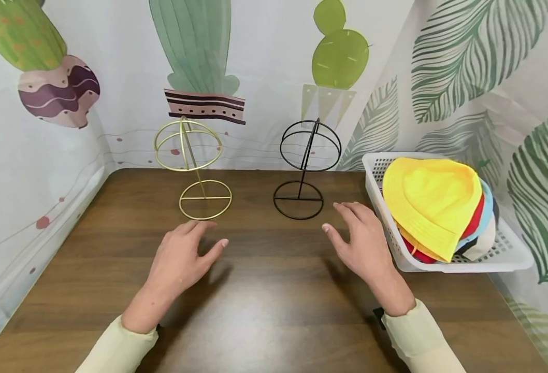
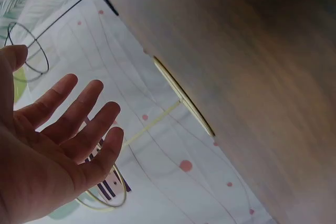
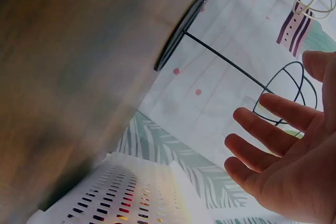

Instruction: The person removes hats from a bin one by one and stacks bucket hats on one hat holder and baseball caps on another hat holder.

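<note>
My left hand (image 1: 181,256) hovers over the table in front of a gold wire hat stand (image 1: 205,199), its fingers spread and relaxed with nothing in them. In the left wrist view the palm of that left hand (image 2: 58,150) shows bare. On the other side my right hand (image 1: 360,243) is held above the table between a black wire hat stand (image 1: 299,198) and a white basket (image 1: 493,267). Its fingers are loosely extended, and the right wrist view shows the right hand (image 3: 283,156) holding nothing. Both stands are upright with bare ring tops.
Inside the basket lies a pile of hats, with a yellow bucket hat (image 1: 430,202) on top and red, light blue and off-white ones beneath. A brown wooden table (image 1: 255,290) reaches back to a printed cloth (image 1: 264,62) with cactus and leaf pictures.
</note>
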A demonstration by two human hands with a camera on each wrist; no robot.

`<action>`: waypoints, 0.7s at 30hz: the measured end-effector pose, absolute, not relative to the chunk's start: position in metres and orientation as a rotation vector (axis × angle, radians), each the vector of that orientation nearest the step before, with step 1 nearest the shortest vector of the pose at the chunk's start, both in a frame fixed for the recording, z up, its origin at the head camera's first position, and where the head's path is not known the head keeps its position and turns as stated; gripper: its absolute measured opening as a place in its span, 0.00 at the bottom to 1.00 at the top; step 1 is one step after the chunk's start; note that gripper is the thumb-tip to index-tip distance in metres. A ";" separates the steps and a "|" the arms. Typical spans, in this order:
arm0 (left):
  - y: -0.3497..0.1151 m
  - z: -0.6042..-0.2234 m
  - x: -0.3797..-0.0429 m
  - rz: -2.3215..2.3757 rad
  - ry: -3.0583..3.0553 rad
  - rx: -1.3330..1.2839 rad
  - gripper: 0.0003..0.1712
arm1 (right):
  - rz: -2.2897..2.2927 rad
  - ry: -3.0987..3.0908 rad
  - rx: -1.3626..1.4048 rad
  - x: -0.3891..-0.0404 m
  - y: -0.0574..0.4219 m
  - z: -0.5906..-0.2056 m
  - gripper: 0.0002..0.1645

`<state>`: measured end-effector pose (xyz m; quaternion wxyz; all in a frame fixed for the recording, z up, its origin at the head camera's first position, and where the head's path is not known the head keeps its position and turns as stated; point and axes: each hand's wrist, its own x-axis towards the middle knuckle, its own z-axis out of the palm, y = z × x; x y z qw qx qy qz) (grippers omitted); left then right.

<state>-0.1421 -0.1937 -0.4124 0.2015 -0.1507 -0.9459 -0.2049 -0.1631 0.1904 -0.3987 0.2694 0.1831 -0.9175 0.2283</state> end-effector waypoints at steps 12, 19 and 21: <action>-0.166 -0.414 -0.146 -0.562 -2.648 -0.561 0.28 | 0.647 -2.480 0.430 -0.170 0.195 -0.380 0.31; -0.146 -0.413 -0.150 -0.564 -2.658 -0.628 0.26 | 0.683 -2.440 0.362 -0.171 0.205 -0.365 0.29; -0.140 -0.412 -0.151 -0.569 -2.658 -0.653 0.26 | 0.691 -2.428 0.331 -0.170 0.208 -0.360 0.28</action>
